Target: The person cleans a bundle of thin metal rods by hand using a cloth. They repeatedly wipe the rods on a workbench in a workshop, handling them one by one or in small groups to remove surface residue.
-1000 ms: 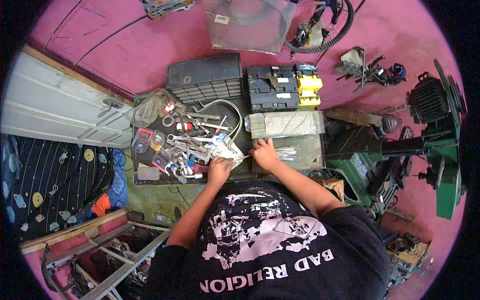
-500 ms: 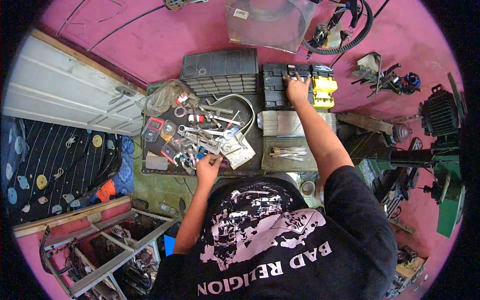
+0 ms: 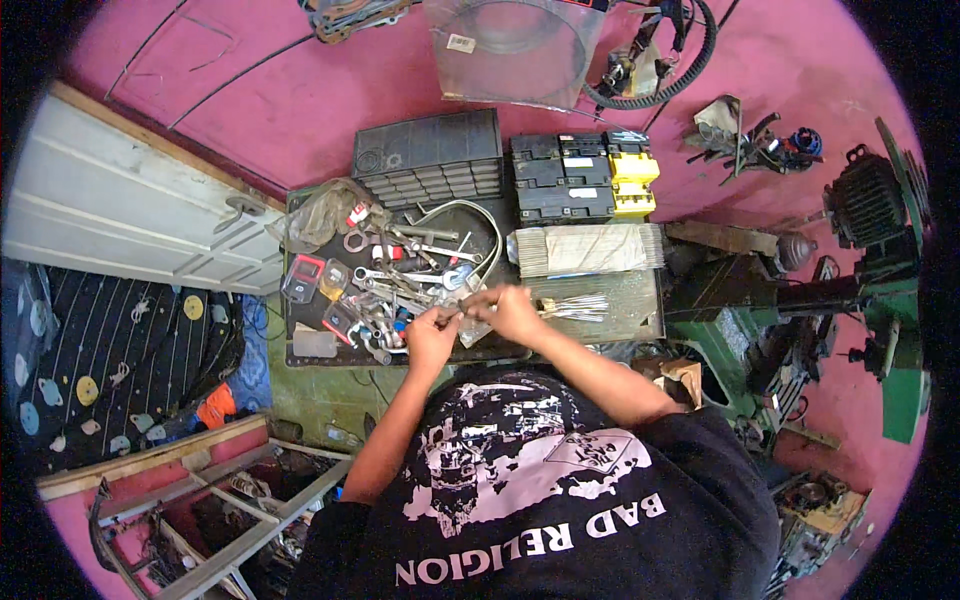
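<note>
Close together over the front of the workbench [image 3: 585,283], both hands meet with their fingertips nearly touching. My left hand [image 3: 432,335] is closed in a pinch; what it holds is too small to make out. Beside it, my right hand [image 3: 510,317] has its fingers bent together, and anything in them is hidden. A pale, partly see-through packet [image 3: 478,335] shows just below the fingers, partly covered by them. Wrenches [image 3: 405,285] and other metal tools lie heaped beyond and left of my left hand. A bundle of thin metal rods [image 3: 577,308] lies right of my right hand.
Black batteries [image 3: 560,205] and yellow ones [image 3: 632,170] stand at the back right, behind a ribbed pale stack [image 3: 590,250]. A dark drawer cabinet [image 3: 430,160] stands at the back. Right of the bench is a green machine [image 3: 735,320]; a white door [image 3: 150,185] is at left.
My right hand has come back from the batteries to meet my left hand at the bench front. My left hand has shifted slightly right and nearer. The view has shifted a little.
</note>
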Action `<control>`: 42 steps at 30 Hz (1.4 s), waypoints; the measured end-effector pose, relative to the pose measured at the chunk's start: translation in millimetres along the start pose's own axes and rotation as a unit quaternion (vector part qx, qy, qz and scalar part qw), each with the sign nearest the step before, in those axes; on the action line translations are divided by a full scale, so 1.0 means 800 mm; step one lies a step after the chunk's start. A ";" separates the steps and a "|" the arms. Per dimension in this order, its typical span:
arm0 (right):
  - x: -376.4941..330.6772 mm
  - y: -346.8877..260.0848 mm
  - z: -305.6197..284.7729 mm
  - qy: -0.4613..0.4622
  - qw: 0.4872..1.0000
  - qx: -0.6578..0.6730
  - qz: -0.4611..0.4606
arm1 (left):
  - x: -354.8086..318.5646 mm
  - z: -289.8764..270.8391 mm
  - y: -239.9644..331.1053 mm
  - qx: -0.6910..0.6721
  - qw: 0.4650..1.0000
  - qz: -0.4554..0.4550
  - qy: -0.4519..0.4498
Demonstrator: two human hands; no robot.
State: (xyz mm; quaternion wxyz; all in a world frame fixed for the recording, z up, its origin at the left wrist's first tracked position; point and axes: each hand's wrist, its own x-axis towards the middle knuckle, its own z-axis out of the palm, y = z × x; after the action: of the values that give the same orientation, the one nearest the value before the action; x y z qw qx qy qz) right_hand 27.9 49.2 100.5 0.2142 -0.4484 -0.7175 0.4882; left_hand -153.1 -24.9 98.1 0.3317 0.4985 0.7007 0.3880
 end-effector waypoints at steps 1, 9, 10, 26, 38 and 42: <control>-0.010 -0.004 0.010 -0.009 0.999 0.009 0.050 | 0.001 0.000 0.007 0.017 1.000 0.000 0.012; -0.034 0.008 0.031 0.032 0.949 -0.288 -0.122 | 0.002 0.023 -0.050 -0.064 0.996 -0.065 -0.008; -0.033 0.018 0.041 0.101 0.945 -0.272 -0.151 | 0.002 0.025 -0.050 -0.085 0.994 -0.063 -0.014; -0.042 0.002 0.022 0.016 0.942 -0.317 -0.107 | 0.011 -0.022 -0.024 0.004 0.997 0.049 0.066; 0.021 0.027 -0.082 -0.035 0.915 -0.399 -0.040 | 0.049 -0.167 -0.098 -0.175 0.946 -0.065 0.263; 0.100 0.060 -0.159 0.121 0.861 -0.494 -0.007 | 0.039 -0.171 -0.115 -0.207 0.942 -0.107 0.244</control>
State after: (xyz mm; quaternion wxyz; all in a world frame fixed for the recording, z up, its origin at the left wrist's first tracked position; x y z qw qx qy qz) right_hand 103.2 187.8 102.4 0.0532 -0.5461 -0.8360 0.0095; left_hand -318.7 -42.7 80.7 0.2861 0.2316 0.7135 0.5962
